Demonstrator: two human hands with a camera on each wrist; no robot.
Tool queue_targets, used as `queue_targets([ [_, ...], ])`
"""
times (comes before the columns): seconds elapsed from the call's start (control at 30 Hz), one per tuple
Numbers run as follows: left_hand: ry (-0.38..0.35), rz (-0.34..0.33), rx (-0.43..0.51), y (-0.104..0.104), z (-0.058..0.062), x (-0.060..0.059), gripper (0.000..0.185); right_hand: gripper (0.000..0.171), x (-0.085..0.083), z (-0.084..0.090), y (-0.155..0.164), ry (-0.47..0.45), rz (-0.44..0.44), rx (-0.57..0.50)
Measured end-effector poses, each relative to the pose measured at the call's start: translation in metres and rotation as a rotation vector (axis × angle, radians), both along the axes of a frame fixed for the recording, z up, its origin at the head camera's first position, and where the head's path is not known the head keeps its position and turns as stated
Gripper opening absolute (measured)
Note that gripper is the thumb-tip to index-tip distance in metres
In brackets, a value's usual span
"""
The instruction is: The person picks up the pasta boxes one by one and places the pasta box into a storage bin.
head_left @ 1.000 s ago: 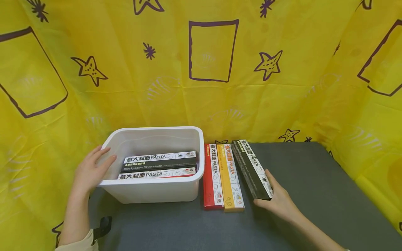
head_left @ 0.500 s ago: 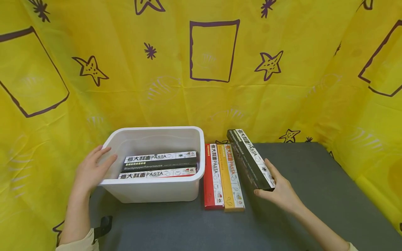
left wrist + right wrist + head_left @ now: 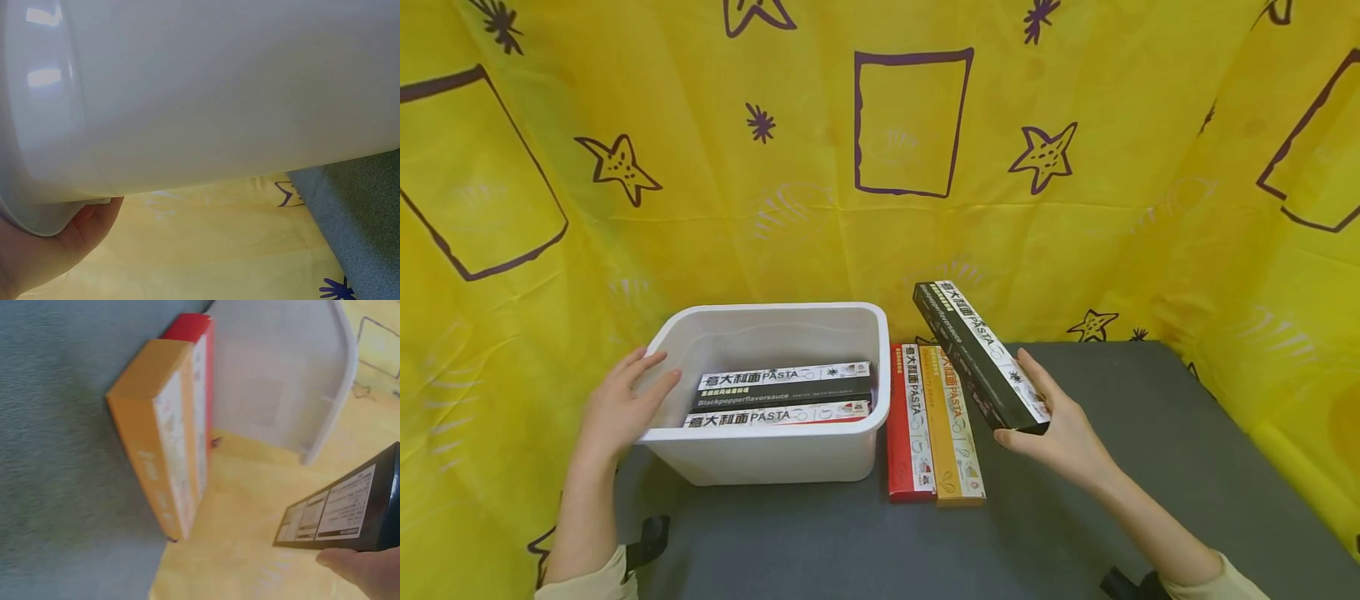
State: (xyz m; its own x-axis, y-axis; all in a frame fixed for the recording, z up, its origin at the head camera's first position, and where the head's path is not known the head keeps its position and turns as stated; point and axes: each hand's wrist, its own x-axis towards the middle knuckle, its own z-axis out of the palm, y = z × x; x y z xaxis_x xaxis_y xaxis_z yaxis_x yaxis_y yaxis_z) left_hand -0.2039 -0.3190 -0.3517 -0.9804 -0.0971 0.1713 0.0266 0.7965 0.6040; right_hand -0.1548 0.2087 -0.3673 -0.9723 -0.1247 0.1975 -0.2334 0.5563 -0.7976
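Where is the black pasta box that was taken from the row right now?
In the head view the black pasta box is held in the air by the right hand, tilted, above the yellow box and right of the white bin.

Bright even light – soft shadows – wrist views blurred close-up.

From my left wrist camera the white bin fills almost all the view, and its edges are cut off at the top and both sides. I see only a part of the left hand under its rim. In the right wrist view the black pasta box is cut by the right edge, and only one fingertip shows. The small print on the boxes I cannot read.
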Motion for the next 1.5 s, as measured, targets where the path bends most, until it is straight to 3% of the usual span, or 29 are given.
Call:
queue_targets([
  [0.67,0.009,-0.001,-0.007,0.0,0.001,0.002,0.066,0.095,-0.013,0.028,-0.035,0.087,0.213,-0.246],
  [0.87,0.012,-0.001,-0.005,0.001,0.001,0.001,0.066,0.094,-0.019,0.032,-0.048,0.102,0.312,-0.338],
  [1.17,0.008,0.002,-0.005,0.001,0.001,0.002,0.067,0.093,-0.029,0.041,-0.068,0.032,0.475,-0.508],
  [1.5,0.023,0.008,-0.018,0.0,0.0,0.0,0.066,0.096,-0.041,0.045,-0.087,-0.036,0.618,-0.582],
])
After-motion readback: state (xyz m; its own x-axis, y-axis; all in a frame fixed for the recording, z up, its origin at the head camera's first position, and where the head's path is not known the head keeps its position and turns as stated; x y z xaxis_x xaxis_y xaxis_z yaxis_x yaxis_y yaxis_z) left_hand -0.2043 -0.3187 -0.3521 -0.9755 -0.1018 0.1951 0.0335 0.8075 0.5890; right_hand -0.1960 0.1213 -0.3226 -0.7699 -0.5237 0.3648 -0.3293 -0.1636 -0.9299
